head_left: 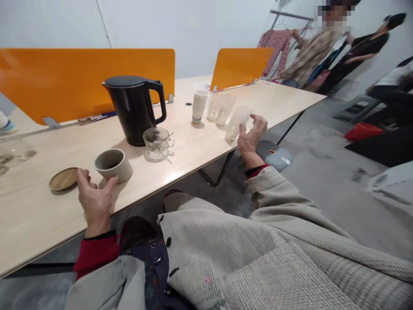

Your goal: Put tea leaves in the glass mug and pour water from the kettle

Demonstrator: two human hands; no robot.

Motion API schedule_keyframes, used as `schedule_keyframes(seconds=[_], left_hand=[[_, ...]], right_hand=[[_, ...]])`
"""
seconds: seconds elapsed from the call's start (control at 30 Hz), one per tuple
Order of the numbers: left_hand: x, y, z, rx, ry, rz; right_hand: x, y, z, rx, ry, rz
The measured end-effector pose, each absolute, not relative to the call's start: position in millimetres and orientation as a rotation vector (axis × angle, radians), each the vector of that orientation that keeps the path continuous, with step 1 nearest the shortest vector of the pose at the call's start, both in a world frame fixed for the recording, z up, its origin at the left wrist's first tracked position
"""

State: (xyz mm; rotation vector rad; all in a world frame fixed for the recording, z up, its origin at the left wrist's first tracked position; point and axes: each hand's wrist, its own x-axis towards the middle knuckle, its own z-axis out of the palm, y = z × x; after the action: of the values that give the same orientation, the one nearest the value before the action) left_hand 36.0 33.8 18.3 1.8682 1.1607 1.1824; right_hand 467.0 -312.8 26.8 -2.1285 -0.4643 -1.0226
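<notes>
left hand [93, 200] lower left, fingers apart, thumb touching grey cup [113, 165] | wooden lid [63, 179] just left of cup | right hand [251, 135] middle right, wrapped around clear plastic cup [238, 122] | black kettle [135, 107] and glass cup [157, 141] between.

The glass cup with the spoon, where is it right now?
In the head view the glass cup stands on the table just in front of the black kettle, to the right of the beige mug that the left hand touches.

White walls [200, 26], grey floor [322, 172], long pale wooden table [38, 215], orange dividers [64, 82], clothes rail [290, 16].
</notes>
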Motion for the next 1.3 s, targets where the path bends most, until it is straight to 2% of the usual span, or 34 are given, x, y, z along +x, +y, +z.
schedule_keyframes(seconds=[0.33,0.57,0.83,1.3], left_hand=[[40,36,13,1.861,1.099,1.162],[39,45,1,1.909,1.059,1.170],[39,45,1,1.915,1.047,1.170],[41,39,10,1.919,1.077,1.115]], right_hand=[[480,-300,88,-2.450,-0.516,-0.785],[494,-290,89,-2.325,-0.540,-0.710],[448,-237,91,-2.270,-0.810,-0.629],[445,-225,101,-2.313,-0.878,-0.677]])
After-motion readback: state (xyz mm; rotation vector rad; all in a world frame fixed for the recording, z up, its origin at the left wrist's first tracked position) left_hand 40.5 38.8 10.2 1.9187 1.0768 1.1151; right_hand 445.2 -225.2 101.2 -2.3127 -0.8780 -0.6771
